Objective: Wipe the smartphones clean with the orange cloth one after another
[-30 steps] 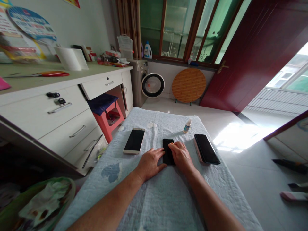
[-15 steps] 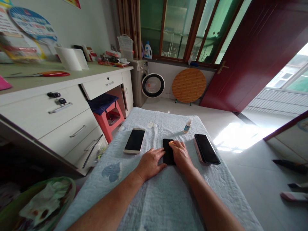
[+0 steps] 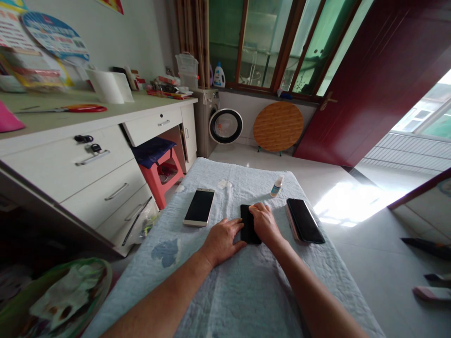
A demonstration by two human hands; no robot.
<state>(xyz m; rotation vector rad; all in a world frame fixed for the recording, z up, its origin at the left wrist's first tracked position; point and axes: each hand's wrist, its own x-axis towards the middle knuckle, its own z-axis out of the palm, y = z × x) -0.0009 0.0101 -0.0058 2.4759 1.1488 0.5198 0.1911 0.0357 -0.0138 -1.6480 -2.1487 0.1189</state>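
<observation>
A black phone (image 3: 248, 230) lies flat on the light blue quilted cloth (image 3: 225, 291). My left hand (image 3: 223, 239) rests beside it, fingers stretched out and their tips at the phone's left edge. Over the phone's upper right part, my right hand (image 3: 262, 223) is closed on a small orange piece (image 3: 251, 207), mostly hidden by the fingers; its kind cannot be made out. A gold-framed phone (image 3: 199, 207) lies to the left. On the right are a dark phone (image 3: 306, 220) with a pinkish edge beneath it and a small spray bottle (image 3: 276, 186) standing upright.
A white desk (image 3: 105, 173) with drawers runs along the left, with a red stool (image 3: 164, 178) under it. Behind stand a washing machine (image 3: 204, 117) with its door open and a round wooden tabletop (image 3: 278, 126). A green-rimmed basket (image 3: 105, 277) sits at lower left.
My right hand has shifted slightly on the phone, and less of the orange piece shows. My left hand stays at the phone's edge. The whole view has moved a little.
</observation>
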